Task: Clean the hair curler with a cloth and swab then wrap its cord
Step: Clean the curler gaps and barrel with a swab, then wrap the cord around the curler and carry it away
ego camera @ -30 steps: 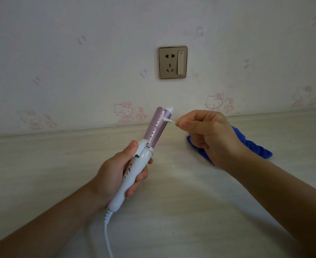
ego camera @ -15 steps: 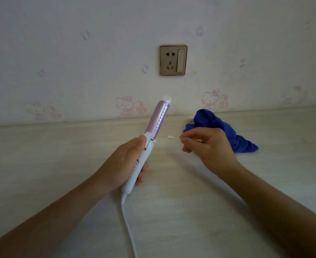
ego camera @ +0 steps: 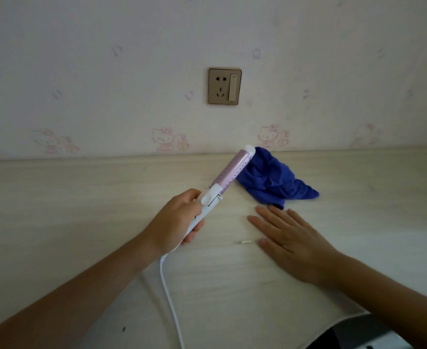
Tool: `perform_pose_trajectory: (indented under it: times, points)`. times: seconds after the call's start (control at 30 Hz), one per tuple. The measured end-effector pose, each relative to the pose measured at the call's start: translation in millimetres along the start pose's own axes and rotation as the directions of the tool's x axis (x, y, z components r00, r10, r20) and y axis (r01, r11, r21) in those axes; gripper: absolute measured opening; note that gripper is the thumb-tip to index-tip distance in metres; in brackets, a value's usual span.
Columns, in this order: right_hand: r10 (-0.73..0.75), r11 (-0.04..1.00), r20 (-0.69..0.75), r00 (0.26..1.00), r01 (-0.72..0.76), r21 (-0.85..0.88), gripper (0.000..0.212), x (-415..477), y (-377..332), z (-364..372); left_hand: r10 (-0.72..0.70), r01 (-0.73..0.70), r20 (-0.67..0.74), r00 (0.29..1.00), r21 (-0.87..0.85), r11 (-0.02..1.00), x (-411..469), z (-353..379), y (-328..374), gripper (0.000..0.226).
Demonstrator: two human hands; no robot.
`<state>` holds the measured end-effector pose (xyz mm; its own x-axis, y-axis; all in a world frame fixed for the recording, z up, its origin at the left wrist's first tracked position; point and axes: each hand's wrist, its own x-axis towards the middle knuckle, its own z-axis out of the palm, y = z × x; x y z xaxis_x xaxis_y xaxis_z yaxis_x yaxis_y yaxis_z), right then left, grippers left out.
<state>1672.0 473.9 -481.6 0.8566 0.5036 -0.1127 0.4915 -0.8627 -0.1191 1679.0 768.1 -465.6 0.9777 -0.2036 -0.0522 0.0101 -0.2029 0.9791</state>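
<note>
My left hand [ego camera: 176,219] grips the white handle of the hair curler [ego camera: 228,172], whose pink barrel points up and to the right with its white tip near the wall. The curler's white cord [ego camera: 169,293] trails down from the handle toward the lower edge of the view. A crumpled blue cloth [ego camera: 270,181] lies on the table just right of the barrel. The small white swab [ego camera: 244,241] lies on the table beside the thumb of my right hand [ego camera: 290,240]. That hand rests flat on the table, fingers spread, holding nothing.
The pale wooden table [ego camera: 81,210] runs back to a wall with cartoon-cat wallpaper. A gold wall socket with a switch [ego camera: 224,86] sits above the curler. The table's front right corner [ego camera: 353,316] ends over a dark area.
My right hand has let go of the swab, which now lies on the table, and the hand has flattened beside it. The curler has tilted lower toward the cloth.
</note>
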Motion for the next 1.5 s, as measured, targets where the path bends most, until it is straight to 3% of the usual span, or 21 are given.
perform_pose_trajectory:
  times: [0.07,0.13,0.23,0.3,0.37,0.43,0.57,0.63,0.7,0.83,0.9,1.03,1.2,1.33,1.5]
  points:
    - [0.018,0.998,-0.032,0.999,-0.016,0.067,0.064,-5.6,1.9,-0.3,0.014,-0.014,0.000,1.000,-0.019,1.000,-1.3,4.0,3.4,0.029]
    - [0.081,0.965,-0.105,0.991,-0.051,0.258,0.066,-11.6,0.1,-2.0,0.015,-0.016,-0.003,1.000,-0.028,0.999,-4.4,6.1,6.5,0.029]
    - [0.218,0.849,-0.344,0.913,-0.004,0.528,0.044,-23.2,-18.1,-6.8,0.024,-0.024,-0.007,1.000,-0.035,0.999,-12.1,8.7,13.7,0.033]
    - [0.232,0.769,-0.392,0.890,0.079,0.634,0.034,-27.3,-49.7,-12.2,0.059,-0.059,0.011,0.998,-0.034,0.998,-17.3,12.9,22.3,0.037]
    - [0.160,0.649,-0.260,0.952,0.097,0.755,0.035,-26.5,-87.8,-17.0,0.109,-0.108,0.047,0.993,-0.021,0.994,-22.3,20.4,32.3,0.035]
    - [0.074,0.428,-0.055,0.996,0.018,0.904,0.040,-20.6,-117.4,-19.6,0.161,-0.162,0.055,0.985,0.027,0.986,-26.7,27.3,40.7,0.032]
    - [0.045,-0.009,0.171,0.984,-0.171,0.985,0.048,-16.4,-144.4,-22.2,0.221,-0.220,-0.021,0.975,0.038,0.975,-36.3,31.8,52.4,0.032]
    - [0.014,-0.081,0.217,0.976,-0.215,0.973,0.030,-18.5,-154.8,-22.5,0.249,-0.247,-0.046,0.967,0.047,0.968,-41.0,30.7,59.4,0.035]
    - [-0.020,0.012,0.179,0.984,-0.179,0.984,0.019,-24.4,-156.1,-24.8,0.278,-0.274,-0.036,0.960,0.093,0.957,-46.2,28.6,67.1,0.037]
    - [-0.182,0.313,0.108,0.977,-0.046,0.948,0.013,-41.4,-131.0,-45.4,0.291,-0.286,-0.006,0.957,0.158,0.945,-60.6,17.3,80.6,0.037]
    - [-0.114,0.503,0.004,0.994,0.054,0.863,0.016,-45.6,-118.3,-52.7,0.291,-0.284,0.013,0.957,0.270,0.920,-70.9,9.9,83.8,0.034]
    - [0.068,0.661,-0.112,0.991,0.040,0.749,0.019,-46.8,-86.3,-76.4,0.214,-0.216,0.065,0.975,0.519,0.827,-89.3,-6.6,82.7,0.028]
    - [0.144,0.714,-0.338,0.930,0.139,0.686,0.029,-56.6,-53.1,-99.2,0.074,-0.167,0.177,0.982,0.599,0.783,-110.7,-20.3,82.9,0.053]
    - [0.119,0.727,-0.394,0.911,0.190,0.660,0.012,-38.6,-59.3,-102.4,0.100,-0.237,0.248,0.964,0.620,0.748,-121.3,-24.3,77.9,0.035]
    - [0.139,0.744,-0.435,0.890,0.196,0.639,0.010,-21.4,-45.0,-112.6,0.182,-0.288,0.234,0.955,0.587,0.757,-128.0,-35.6,81.5,0.031]
